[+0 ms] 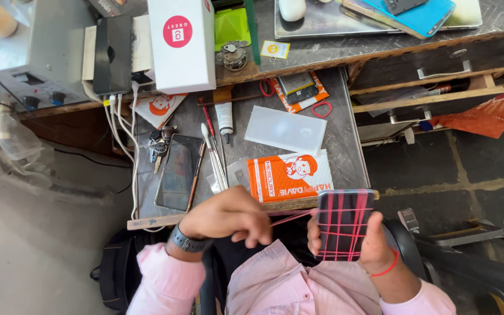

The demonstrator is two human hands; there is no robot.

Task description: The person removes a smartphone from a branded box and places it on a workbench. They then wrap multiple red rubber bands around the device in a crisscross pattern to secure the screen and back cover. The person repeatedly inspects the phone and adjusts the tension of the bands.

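Both hands work at one phone [345, 224], which sits low in the view, just past the near edge of the pulled-out drawer [345, 146]. The right hand [374, 245] grips the phone from behind and along its side, fingers closed round it, holding it upright with its dark face crossed by several pink rubber bands [339, 233]. The left hand [231, 216] is closed in a pinch on one band, which runs taut from its fingertips across to the phone's left edge. A dark watch [185, 240] sits on the left wrist, a red thread [387, 267] circles the right wrist, and both sleeves are pale pink. Just beyond the hands, an orange packet [290, 175] with a cartoon figure lies on the drawer's grey surface, with a frosted plastic case [285, 129] beyond it. To the left lie thin tools [214, 154], a small white tube [224, 116] and a second phone [179, 172] lying flat, with a bunch of keys [160, 143] beside it. White cables [121, 125] hang down the drawer's left side. Further back on the bench stands a white box [183, 44] with a pink round sticker, next to a grey machine [30, 52].
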